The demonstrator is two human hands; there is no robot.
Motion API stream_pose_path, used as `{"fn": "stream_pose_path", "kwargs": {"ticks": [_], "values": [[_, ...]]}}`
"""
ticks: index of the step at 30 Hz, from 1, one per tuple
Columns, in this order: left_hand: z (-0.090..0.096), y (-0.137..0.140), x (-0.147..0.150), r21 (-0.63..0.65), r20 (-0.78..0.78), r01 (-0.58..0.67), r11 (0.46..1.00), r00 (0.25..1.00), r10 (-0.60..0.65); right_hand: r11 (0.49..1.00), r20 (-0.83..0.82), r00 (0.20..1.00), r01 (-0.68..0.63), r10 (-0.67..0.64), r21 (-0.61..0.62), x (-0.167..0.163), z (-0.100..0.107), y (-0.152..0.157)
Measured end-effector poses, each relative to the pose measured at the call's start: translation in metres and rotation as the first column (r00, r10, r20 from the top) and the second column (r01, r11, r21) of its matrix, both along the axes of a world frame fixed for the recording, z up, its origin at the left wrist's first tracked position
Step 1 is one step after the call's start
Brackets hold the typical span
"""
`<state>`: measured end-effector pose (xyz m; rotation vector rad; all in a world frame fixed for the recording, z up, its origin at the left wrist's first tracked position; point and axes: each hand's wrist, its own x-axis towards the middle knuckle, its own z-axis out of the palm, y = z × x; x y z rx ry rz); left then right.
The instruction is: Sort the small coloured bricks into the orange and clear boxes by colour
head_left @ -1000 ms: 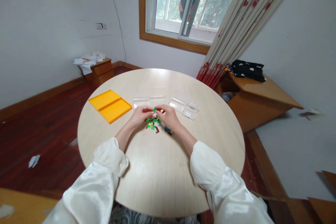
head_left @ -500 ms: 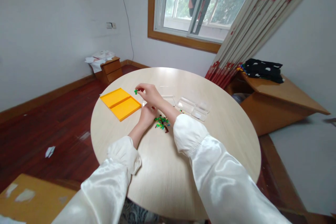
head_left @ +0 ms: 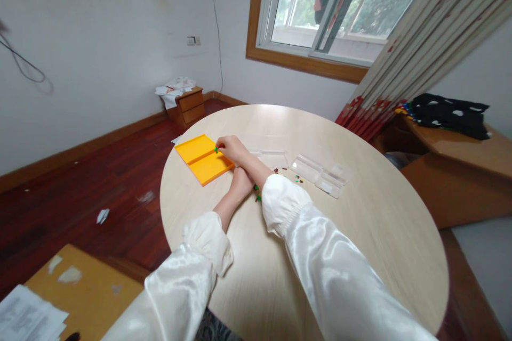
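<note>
My right hand (head_left: 232,148) reaches across my left and pinches a small green building brick (head_left: 216,150) over the right side of an open yellow case (head_left: 210,168). Below it, my left hand (head_left: 241,183) rests at the table near a pile of small building bricks (head_left: 258,198). My right forearm and wrist cover the left fingers, so what they do is hidden. Most of the pile is also hidden behind my arms; a few green and dark pieces show.
Clear plastic boxes (head_left: 306,169) stand on the round table (head_left: 320,256) to the right, with a few loose bricks (head_left: 298,178) beside them. A cardboard box (head_left: 420,181) is beyond the table's right edge. A small drawer cabinet (head_left: 192,106) stands by the wall.
The view has turned left, so the scene sits further right. My right hand has brought the green brick over the yellow case. My left hand now covers more of the pile.
</note>
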<state>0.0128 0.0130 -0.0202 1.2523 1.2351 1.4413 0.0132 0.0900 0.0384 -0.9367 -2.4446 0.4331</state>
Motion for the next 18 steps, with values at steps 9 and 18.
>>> {"fn": "stream_pose_path", "kwargs": {"ticks": [9, 18], "values": [[0.0028, -0.0049, 0.0021, 0.08, -0.235, -0.097, 0.992, 0.965, 0.113, 0.999, 0.044, 0.998, 0.035, -0.034, -0.016, 0.0003, -0.0068, 0.0089], [0.0071, -0.0058, 0.0033, 0.101, -0.259, -0.132, 0.986, 0.953, 0.154, 0.998, 0.128, 0.99, 0.06, -0.056, -0.027, -0.0022, -0.0084, 0.0117]]}}
